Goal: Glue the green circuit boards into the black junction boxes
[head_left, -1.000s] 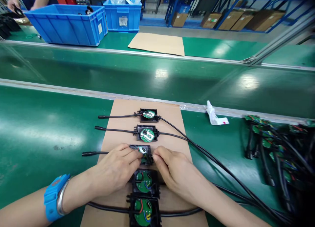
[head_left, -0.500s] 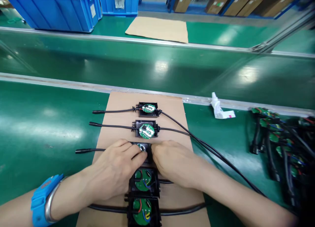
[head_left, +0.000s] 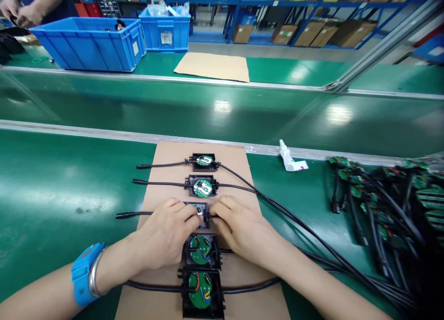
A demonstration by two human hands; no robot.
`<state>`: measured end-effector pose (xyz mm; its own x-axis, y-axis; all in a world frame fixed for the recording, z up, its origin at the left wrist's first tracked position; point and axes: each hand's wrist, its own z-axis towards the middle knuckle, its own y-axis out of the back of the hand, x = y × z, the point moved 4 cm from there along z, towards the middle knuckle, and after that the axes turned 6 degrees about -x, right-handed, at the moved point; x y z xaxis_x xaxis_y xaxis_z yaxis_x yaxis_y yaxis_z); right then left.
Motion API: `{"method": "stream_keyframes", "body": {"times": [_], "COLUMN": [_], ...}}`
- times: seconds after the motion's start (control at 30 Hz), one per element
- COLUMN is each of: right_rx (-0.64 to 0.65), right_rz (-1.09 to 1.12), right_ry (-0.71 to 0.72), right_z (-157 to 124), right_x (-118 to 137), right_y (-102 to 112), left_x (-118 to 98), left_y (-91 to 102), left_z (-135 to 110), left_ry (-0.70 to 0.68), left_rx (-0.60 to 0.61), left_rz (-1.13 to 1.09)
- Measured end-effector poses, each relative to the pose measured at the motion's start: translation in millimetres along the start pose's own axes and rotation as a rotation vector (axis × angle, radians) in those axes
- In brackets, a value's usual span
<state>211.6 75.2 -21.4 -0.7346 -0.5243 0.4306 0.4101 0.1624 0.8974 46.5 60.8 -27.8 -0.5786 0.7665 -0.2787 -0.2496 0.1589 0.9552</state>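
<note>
Several open black plastic cases stand in a column on a cardboard sheet, each with a round green circuit board. My left hand grips the middle black case, thumb and fingers closed over its left part. A thin black lead with a plug end runs out to the left. At the right end of this case, my right hand pinches the black cable; most of it is hidden by the fingers. Beyond are two cases with white-marked boards. Nearer me, two cases show boards with coloured wires.
A pile of wired circuit boards lies at right. Black cables trail towards it under my right forearm. A crumpled white wrapper lies near the rail. Blue bins and another cardboard piece lie beyond; a person's hands show far left.
The view has tilted up, showing more of the shelves and a person at far left. Both hands stay at the middle case; the right fingers have shifted slightly at its end.
</note>
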Motion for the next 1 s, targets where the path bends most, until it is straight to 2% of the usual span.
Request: {"method": "stream_keyframes", "body": {"times": [0.13,0.27,0.33,0.43,0.5,0.6,0.7,0.77,0.87,1.0], "right_rx": [-0.098,-0.147,-0.128,-0.024,-0.039,-0.207,-0.26,-0.276,-0.279,-0.169], "right_rz": [0.071,0.096,0.108,0.148,0.142,0.044,0.015,0.077,0.2,0.274], "right_ry": [0.022,0.079,0.084,0.091,0.087,0.026,-0.019,-0.02,-0.003,-0.016], "right_z": [-4.1,-4.6,-4.6,-2.9,2.4,15.7,24.7,23.6,14.9,7.3], "right_x": [-6.4,-7.3,-5.9,-7.1,-14.9,-37.2,-55.6,-59.5,-53.3,-37.4], "right_y": [-11.9,-18.7,-14.6,-1.0,11.1,21.9,13.9,9.1,12.8,25.2], "left_x": [-0.6,-7.6,-12.1,-12.3,0.0,37.5,67.4,72.6,65.9,56.0], "left_y": [-2.2,-4.8,-2.0,6.4,15.1,25.1,23.1,22.9,28.8,34.0], "left_z": [0.4,1.7,0.5,-2.4,-1.0,8.5,20.6,23.3,18.4,13.4], "left_ry": [-0.005,-0.01,-0.007,-0.03,-0.02,0.117,0.223,0.236,0.251,0.266], "left_rx": [-0.017,0.029,0.034,0.007,-0.108,-0.311,-0.28,-0.264,-0.302,-0.248], "left_rz": [0.021,0.088,0.099,-0.003,-0.095,-0.076,-0.012,-0.035,-0.08,-0.025]}}
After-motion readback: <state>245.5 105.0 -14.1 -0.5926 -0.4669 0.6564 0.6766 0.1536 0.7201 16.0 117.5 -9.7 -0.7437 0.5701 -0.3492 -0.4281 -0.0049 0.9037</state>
